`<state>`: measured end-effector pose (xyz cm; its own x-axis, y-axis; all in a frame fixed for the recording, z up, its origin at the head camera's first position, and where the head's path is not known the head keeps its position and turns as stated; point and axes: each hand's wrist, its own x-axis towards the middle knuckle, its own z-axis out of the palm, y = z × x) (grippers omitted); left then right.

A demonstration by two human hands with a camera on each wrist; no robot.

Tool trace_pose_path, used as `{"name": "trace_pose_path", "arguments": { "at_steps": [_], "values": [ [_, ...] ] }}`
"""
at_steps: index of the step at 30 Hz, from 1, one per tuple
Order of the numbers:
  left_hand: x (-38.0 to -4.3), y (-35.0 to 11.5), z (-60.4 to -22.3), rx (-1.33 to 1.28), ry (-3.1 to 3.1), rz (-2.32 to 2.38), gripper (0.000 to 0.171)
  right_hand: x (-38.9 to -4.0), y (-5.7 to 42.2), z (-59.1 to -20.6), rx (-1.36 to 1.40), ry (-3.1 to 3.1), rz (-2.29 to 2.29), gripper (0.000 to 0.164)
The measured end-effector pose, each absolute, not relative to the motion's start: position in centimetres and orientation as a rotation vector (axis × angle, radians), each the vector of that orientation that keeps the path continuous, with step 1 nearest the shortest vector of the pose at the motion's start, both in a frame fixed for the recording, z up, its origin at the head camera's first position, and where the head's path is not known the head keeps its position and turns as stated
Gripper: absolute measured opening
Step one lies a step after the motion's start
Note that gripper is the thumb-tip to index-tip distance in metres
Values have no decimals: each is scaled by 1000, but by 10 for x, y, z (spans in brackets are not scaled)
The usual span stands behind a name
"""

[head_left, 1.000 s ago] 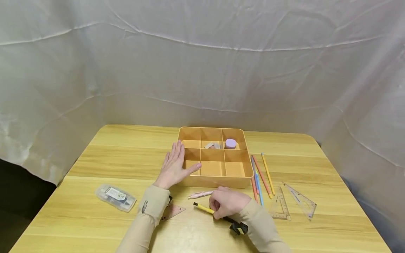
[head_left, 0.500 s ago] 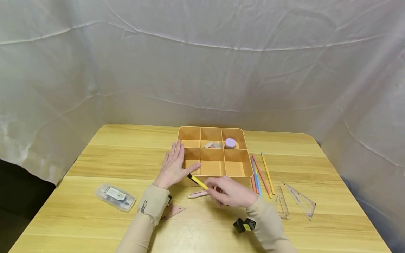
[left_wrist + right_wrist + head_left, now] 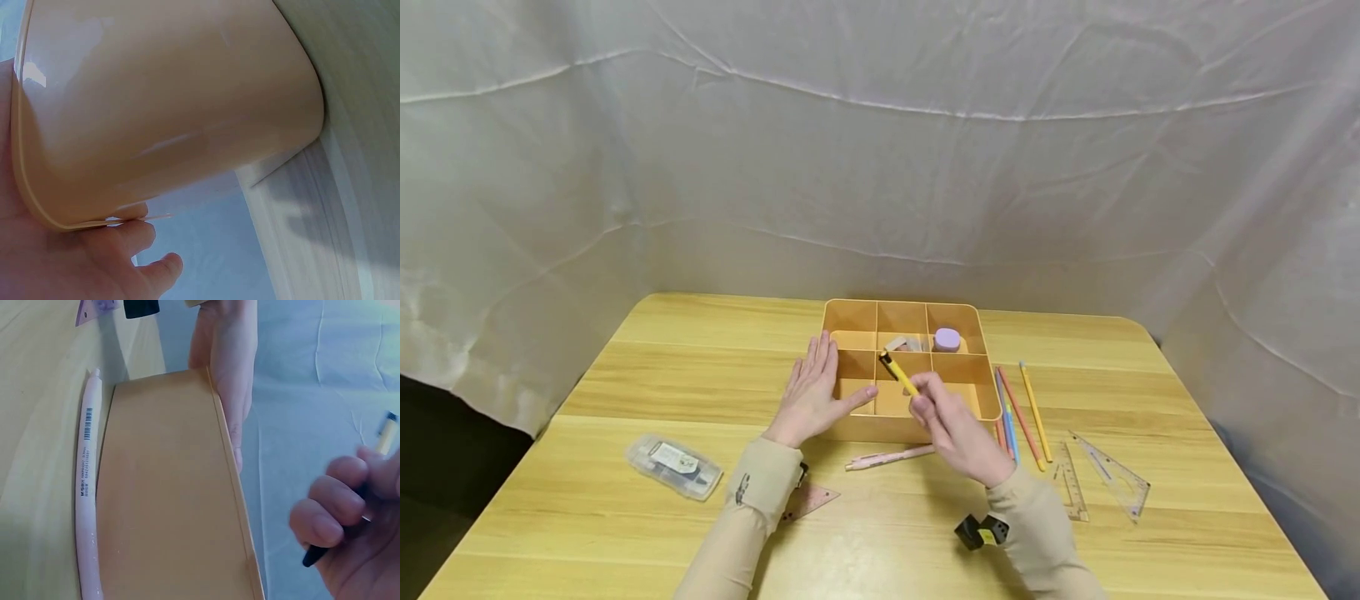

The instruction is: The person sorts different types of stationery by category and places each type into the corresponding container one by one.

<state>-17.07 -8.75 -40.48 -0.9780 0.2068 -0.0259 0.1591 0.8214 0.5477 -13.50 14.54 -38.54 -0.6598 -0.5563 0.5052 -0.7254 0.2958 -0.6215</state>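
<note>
My left hand (image 3: 814, 392) rests on the left rim of an orange divided box (image 3: 891, 429), fingers straight and spread, thumb across the front-left compartment. In the left wrist view, its fingertips (image 3: 164, 270) show beyond the box rim. Above the front compartments, my right hand (image 3: 958, 429) grips a yellow pen (image 3: 901, 375) with black ends, tilted with its clip end toward the back left. Curled fingers wrap the pen in the right wrist view, where its black tip (image 3: 314, 555) pokes out below. A pink pen (image 3: 887, 457) lies on the table along the box front.
Inside the back compartments are a lilac item (image 3: 947, 339) and small pale pieces (image 3: 897, 343). Several coloured pencils (image 3: 1035, 412) lie right of the box, near clear set squares (image 3: 1120, 479). A transparent case (image 3: 674, 468) lies left; a pink set square (image 3: 811, 502) is by my left wrist.
My right hand has lifted the yellow pen from the table and brought it up and forward over the box. The left hand has stayed in place.
</note>
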Motion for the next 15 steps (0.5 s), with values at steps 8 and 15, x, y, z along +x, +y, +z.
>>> {"name": "trace_pose_path", "arguments": {
  "at_steps": [8,15],
  "values": [
    [-170,-87,-405,292,2917,864,108,-136,144,-389,1109,-2241,1494,10],
    [-170,-87,-405,295,2925,860,109,-137,142,-388,1149,-2098,1678,8]
  ]
}}
